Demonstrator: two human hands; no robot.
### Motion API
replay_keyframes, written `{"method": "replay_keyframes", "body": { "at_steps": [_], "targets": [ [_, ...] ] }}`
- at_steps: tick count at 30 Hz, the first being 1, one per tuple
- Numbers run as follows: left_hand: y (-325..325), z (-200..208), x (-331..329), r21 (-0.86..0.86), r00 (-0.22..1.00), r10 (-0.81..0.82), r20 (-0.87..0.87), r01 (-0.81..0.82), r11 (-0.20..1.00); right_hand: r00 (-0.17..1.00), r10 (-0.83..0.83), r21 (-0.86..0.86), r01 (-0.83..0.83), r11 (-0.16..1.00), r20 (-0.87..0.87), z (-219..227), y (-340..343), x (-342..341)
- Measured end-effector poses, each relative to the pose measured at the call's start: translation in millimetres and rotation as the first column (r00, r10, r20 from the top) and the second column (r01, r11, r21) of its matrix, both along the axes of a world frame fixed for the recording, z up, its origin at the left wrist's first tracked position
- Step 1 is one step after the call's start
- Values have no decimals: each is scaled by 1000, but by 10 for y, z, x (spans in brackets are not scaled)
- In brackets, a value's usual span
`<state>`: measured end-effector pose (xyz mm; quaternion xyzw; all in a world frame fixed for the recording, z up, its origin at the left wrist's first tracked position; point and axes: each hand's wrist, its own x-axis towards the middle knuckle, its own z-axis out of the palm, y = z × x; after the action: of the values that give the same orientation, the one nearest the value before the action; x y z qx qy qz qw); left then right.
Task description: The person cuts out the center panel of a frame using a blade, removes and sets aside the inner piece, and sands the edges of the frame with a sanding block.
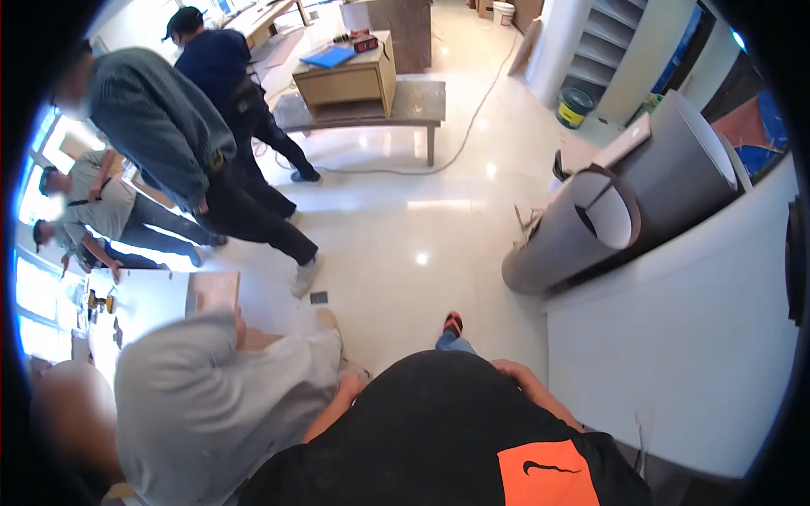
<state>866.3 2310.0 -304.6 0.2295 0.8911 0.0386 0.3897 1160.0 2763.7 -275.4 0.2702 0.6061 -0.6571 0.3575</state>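
T-shirt [422, 405]: black, with an orange rectangular patch [523, 485] carrying a curved black mark. Jeans [456, 342]: blue; shoe [454, 324]: black and red-orange. Nearest co-worker's sweatshirt [181, 396]: plain light grey. Standing co-workers: one sweater [143, 93] dark grey-green above black trousers [253, 219]; one jacket [211, 63] navy blue. Power drill [101, 302]: yellow and black. Floor [388, 228]: cream, spotted with white reflections. Large sheet roll [548, 240]: taupe outside, whitish inside. Near bucket [575, 108]: dark, yellow-banded; far bucket [504, 13]: white. Wooden cabinet box [337, 91]: light tan; flat case [327, 56] on top: bright blue.
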Motion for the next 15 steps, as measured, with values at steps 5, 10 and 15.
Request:
{"method": "replay_keyframes", "body": {
  "at_steps": [5, 10, 15],
  "targets": [
    [283, 5, -94, -206, 979, 112, 168, -76, 976, 987, -56, 43, 51, 998, 147, 520, 1329, -1279],
    [970, 141, -434, -219, 965, 197, 175, -157, 963, 999, -40, 199, 34, 979, 24, 835, 2238, -2403],
    [1867, -5, -1028, -186, 968, 161, 194, -125, 974, 995, -97, 163, 100, 981, -26, 875, 3055, -3268]
  ]
}}
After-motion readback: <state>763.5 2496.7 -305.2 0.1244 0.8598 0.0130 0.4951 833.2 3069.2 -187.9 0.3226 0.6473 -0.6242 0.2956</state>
